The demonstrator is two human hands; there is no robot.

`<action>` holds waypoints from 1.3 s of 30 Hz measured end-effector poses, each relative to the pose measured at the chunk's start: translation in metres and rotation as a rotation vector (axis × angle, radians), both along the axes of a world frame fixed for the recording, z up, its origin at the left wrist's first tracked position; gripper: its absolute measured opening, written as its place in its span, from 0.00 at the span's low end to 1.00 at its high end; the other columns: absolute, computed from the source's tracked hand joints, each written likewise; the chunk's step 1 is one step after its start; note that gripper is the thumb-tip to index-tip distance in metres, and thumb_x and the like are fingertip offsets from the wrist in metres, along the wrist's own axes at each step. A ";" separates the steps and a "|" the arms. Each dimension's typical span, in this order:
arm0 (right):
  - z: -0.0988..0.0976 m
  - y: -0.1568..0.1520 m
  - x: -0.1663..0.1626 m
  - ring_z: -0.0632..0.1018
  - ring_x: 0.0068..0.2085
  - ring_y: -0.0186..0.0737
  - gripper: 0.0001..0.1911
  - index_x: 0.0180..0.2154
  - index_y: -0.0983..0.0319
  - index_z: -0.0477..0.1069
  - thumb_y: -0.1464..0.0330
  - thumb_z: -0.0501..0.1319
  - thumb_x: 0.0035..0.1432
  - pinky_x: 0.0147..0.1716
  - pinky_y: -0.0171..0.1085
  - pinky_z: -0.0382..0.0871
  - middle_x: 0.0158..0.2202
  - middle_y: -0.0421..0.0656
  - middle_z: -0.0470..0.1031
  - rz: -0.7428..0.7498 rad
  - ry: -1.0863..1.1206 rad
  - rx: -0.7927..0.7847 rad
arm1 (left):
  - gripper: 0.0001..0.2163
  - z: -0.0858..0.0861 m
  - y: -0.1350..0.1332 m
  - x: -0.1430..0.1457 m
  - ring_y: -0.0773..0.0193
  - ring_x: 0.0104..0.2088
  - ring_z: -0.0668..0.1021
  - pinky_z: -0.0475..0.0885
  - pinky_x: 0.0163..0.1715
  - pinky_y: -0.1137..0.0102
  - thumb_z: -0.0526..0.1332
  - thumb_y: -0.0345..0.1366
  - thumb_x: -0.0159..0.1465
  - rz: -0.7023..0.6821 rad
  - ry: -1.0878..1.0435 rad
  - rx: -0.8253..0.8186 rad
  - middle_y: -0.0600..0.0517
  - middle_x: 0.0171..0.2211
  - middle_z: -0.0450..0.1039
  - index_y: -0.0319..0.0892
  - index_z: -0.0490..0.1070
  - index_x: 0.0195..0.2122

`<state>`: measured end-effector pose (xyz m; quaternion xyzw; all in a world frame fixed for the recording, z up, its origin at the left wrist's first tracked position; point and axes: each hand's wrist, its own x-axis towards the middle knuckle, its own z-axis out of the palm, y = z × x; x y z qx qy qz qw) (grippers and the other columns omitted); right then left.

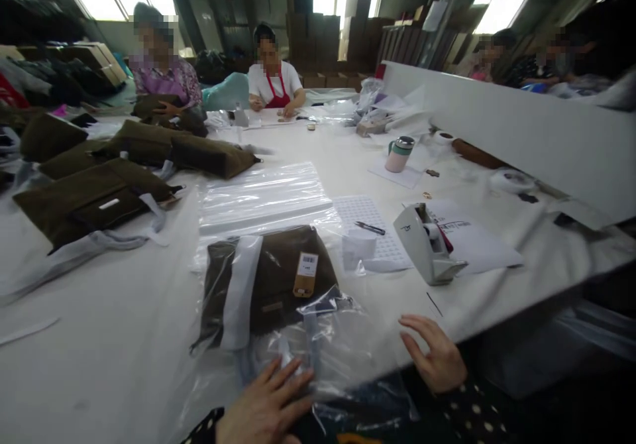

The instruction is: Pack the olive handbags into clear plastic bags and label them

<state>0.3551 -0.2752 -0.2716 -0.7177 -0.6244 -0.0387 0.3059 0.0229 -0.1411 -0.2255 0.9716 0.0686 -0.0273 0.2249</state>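
Note:
In front of me an olive-brown bag (278, 258) lies inside a clear plastic bag (342, 338). A white strip (241, 291) runs across its left side, and a tag with a barcode (306, 273) shows through on the right. My left hand (273, 397) rests flat on the near end of the plastic with its fingers spread. Off to the right, my right hand (433, 352) is raised at the table edge, fingers apart and holding nothing. Beyond the bag lies a stack of flat plastic bags (263, 195).
A tape dispenser (422, 245) stands at right, near thread snips (370, 227) on a printed sheet (372, 252). Farther back is a pink cup (399, 154). More olive bags (99, 199) are piled at left. Two people sit across the table; a white partition (521, 126) borders the right.

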 end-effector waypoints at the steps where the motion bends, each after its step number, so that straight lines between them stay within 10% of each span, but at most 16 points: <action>1: -0.003 0.013 0.012 0.75 0.41 0.44 0.10 0.40 0.59 0.70 0.67 0.55 0.56 0.41 0.43 0.72 0.39 0.45 0.74 -0.038 0.010 0.005 | 0.20 0.011 0.003 0.009 0.51 0.57 0.64 0.62 0.54 0.58 0.53 0.47 0.61 0.037 -0.014 -0.023 0.49 0.58 0.61 0.50 0.62 0.54; 7: -0.004 0.105 0.052 0.71 0.44 0.44 0.15 0.45 0.61 0.67 0.70 0.51 0.56 0.45 0.45 0.68 0.43 0.47 0.71 -0.067 0.018 0.047 | 0.11 0.045 0.019 0.109 0.63 0.44 0.74 0.70 0.45 0.70 0.51 0.35 0.64 0.260 -0.263 -0.403 0.49 0.44 0.72 0.46 0.69 0.44; 11: 0.001 0.172 0.064 0.61 0.55 0.54 0.23 0.50 0.64 0.66 0.67 0.56 0.51 0.53 0.53 0.56 0.56 0.50 0.61 -0.016 -0.056 -0.091 | 0.10 0.016 0.059 0.171 0.61 0.45 0.74 0.68 0.48 0.65 0.52 0.35 0.64 0.383 -0.463 -0.608 0.47 0.44 0.73 0.43 0.71 0.42; 15: -0.011 0.212 0.083 0.62 0.55 0.59 0.10 0.35 0.60 0.73 0.66 0.61 0.47 0.52 0.60 0.51 0.51 0.44 0.69 0.024 0.022 -0.295 | 0.11 -0.014 0.116 0.189 0.59 0.47 0.73 0.66 0.50 0.63 0.54 0.38 0.62 0.560 -0.577 -0.661 0.46 0.45 0.72 0.42 0.71 0.43; 23: -0.027 0.219 0.118 0.68 0.51 0.45 0.01 0.27 0.61 0.68 0.70 0.59 0.49 0.52 0.47 0.59 0.47 0.45 0.72 0.202 0.222 -0.269 | 0.35 -0.025 0.168 0.234 0.56 0.43 0.72 0.67 0.44 0.63 0.71 0.41 0.44 0.869 -0.401 -0.866 0.42 0.47 0.69 0.38 0.62 0.52; 28: -0.013 0.206 0.123 0.68 0.50 0.44 0.08 0.29 0.61 0.64 0.63 0.55 0.54 0.51 0.47 0.60 0.48 0.48 0.70 0.333 0.420 -0.191 | 0.16 -0.030 0.159 0.268 0.66 0.27 0.71 0.66 0.31 0.69 0.66 0.45 0.49 0.858 -0.247 -1.138 0.50 0.25 0.70 0.36 0.70 0.28; 39: 0.009 0.196 0.103 0.70 0.49 0.47 0.12 0.32 0.61 0.67 0.58 0.56 0.54 0.50 0.51 0.61 0.46 0.50 0.70 0.305 0.493 -0.064 | 0.16 -0.010 0.141 0.253 0.70 0.26 0.70 0.64 0.29 0.72 0.64 0.46 0.51 0.761 -0.260 -1.398 0.53 0.26 0.67 0.36 0.67 0.31</action>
